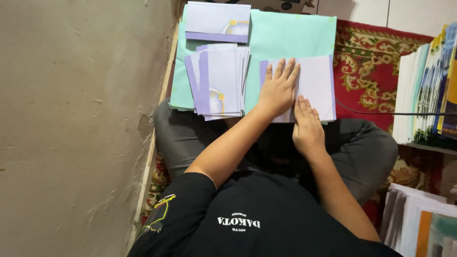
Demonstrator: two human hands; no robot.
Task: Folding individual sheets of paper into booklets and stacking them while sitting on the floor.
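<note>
- Head view: one mint-green sheet (285,35) lies on the red patterned carpet (371,71) as a work surface, bearing all the cards.
- One fanned stack of lilac-edged white cards (219,81) lies left of the hands, beside the wall (71,119), within easy reach; its cards are too overlapped to count.
- One white card (316,81) lies under both hands, held flat against the sheet.
- One card (216,21) lies apart at the far edge.
- Left hand (278,88) presses it with spread fingers, grasping nothing.
- Right hand (307,126) presses its near edge flat, palm down, also grasping nothing.
</note>
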